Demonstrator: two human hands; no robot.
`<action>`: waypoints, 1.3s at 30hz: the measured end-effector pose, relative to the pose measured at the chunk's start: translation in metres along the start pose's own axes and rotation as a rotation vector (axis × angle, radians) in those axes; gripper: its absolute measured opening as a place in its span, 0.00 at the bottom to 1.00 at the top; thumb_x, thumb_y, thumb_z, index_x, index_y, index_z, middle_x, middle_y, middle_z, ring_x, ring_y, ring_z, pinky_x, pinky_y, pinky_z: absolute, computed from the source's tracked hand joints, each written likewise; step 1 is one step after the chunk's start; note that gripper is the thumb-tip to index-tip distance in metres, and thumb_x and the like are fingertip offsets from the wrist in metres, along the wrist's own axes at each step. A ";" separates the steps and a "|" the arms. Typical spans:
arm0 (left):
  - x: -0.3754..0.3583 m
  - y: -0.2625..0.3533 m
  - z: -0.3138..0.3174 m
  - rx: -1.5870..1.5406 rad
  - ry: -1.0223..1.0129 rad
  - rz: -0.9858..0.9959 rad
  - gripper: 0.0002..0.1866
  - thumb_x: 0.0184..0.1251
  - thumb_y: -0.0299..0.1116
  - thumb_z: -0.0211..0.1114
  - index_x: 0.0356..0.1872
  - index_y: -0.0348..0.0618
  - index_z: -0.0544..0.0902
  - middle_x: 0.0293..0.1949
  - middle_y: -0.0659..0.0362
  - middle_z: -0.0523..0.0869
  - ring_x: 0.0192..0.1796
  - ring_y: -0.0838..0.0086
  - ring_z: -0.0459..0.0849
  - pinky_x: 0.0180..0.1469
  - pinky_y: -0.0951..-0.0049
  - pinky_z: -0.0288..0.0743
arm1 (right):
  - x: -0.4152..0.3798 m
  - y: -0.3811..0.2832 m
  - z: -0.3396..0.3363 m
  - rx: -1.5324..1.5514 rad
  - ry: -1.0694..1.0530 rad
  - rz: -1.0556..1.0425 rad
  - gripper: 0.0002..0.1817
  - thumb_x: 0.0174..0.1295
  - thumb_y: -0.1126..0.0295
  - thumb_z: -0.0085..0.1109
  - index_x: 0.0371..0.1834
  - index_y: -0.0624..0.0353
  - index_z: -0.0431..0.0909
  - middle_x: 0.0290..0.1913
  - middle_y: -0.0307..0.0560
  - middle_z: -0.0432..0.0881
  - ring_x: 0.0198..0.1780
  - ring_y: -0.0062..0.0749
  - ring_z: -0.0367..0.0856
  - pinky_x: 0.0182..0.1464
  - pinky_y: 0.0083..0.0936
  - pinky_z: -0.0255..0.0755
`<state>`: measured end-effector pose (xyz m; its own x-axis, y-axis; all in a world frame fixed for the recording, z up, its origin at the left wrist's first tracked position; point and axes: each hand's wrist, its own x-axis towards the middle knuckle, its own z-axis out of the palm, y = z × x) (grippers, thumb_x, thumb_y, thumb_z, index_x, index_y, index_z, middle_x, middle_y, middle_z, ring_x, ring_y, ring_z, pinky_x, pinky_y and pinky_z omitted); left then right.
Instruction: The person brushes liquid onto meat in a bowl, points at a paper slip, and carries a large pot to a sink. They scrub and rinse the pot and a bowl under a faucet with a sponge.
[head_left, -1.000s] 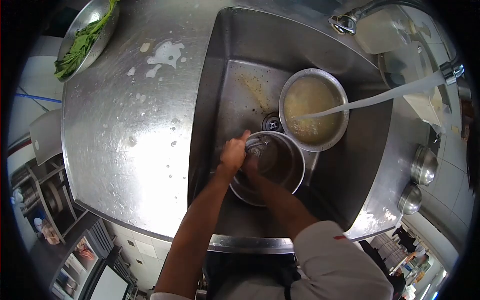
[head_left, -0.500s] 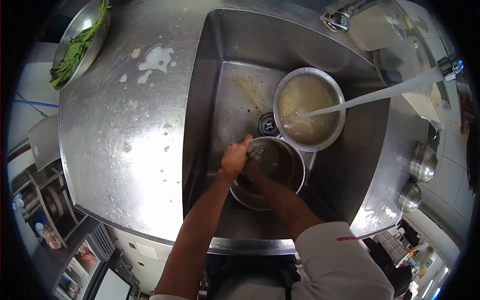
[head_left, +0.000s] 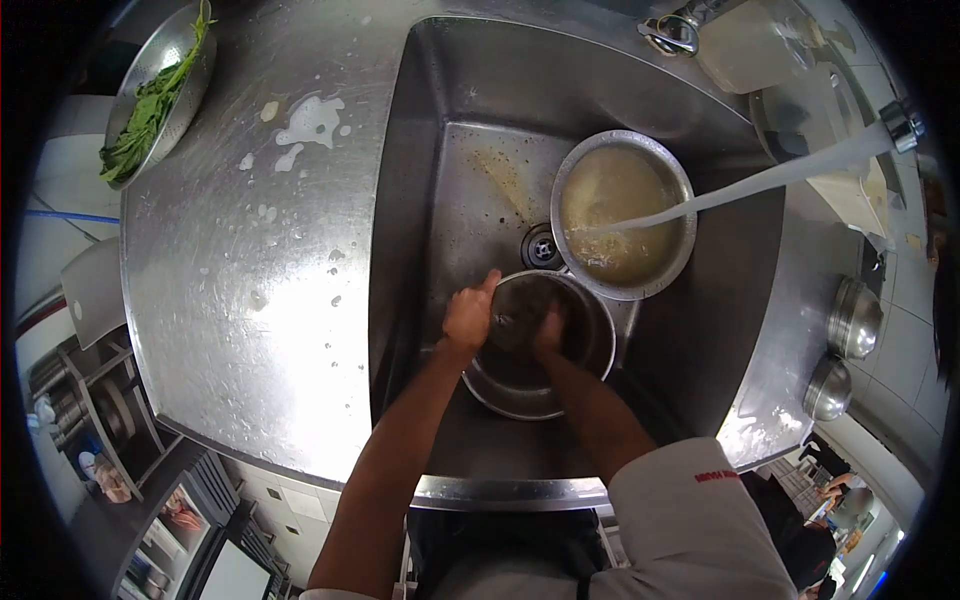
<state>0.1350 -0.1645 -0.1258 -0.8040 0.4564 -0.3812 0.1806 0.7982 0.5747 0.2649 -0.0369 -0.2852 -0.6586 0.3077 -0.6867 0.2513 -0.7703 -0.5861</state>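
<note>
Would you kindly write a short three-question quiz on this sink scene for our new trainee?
1. Which hand reaches inside the near pot: A) left, B) right, C) both?
2. True or false: the running water falls into that same pot.
3. Fill in: the metal bowl at upper left holds green ____.

Key:
1. B, the right hand.
2. False; the water stream lands in the farther basin.
3. leaves.
</note>
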 end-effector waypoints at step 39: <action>-0.014 -0.003 0.006 -0.053 0.129 -0.099 0.16 0.52 0.22 0.52 0.45 0.43 0.68 0.28 0.42 0.79 0.34 0.48 0.77 0.34 0.53 0.69 | -0.006 0.022 0.072 -0.880 -0.055 0.241 0.25 0.51 0.61 0.51 0.52 0.60 0.66 0.51 0.58 0.70 0.53 0.48 0.69 0.54 0.36 0.61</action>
<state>0.1491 -0.1707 -0.1262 -0.8830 0.3192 -0.3440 0.0689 0.8133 0.5777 0.2239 -0.0960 -0.2633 -0.5455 0.1498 -0.8246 0.8215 -0.0995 -0.5615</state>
